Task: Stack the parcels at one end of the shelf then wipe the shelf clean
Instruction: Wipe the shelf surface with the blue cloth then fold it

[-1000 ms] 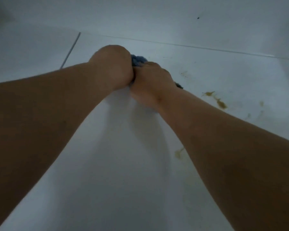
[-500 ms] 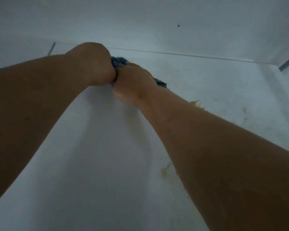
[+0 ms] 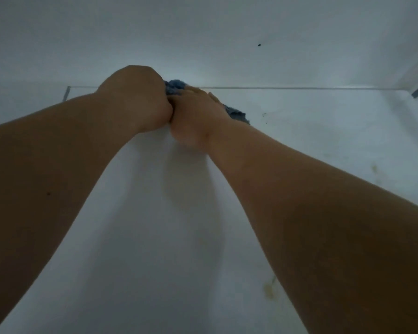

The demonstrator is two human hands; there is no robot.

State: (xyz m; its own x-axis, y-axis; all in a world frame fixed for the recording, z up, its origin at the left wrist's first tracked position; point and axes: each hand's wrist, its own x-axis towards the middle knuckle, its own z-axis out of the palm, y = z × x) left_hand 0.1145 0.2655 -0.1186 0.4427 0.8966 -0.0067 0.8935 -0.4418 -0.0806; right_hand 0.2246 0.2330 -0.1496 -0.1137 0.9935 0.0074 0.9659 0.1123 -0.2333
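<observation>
The shelf (image 3: 169, 249) is a plain white board, dim and greyish in the low light, closed in by a white back wall (image 3: 203, 32) and a side wall at either end. A thin dark seam runs where the board meets the back wall. One small dark speck (image 3: 259, 45) sits high on the back wall.

Two bare forearms reach in from the near edge, and the two hands meet side by side, touching, close to the back seam. One cloth (image 3: 237, 115) lies under them. It is blue and nubbly, bunched up; only two bits of it show, a tuft poking up between the knuckles and a ragged edge sticking out on the shelf beside the right wrist.

The left hand (image 3: 140, 97) is balled over the cloth, its grip tight around the bundle. The right hand (image 3: 193, 116) lies pressed down on it; its fingers are hidden past the knuckles, so I cannot tell its grip.

Two yellowish smears mark the board: one (image 3: 268, 289) near the front by the right forearm, a fainter one (image 3: 374, 168) far right. No parcels are in sight.
</observation>
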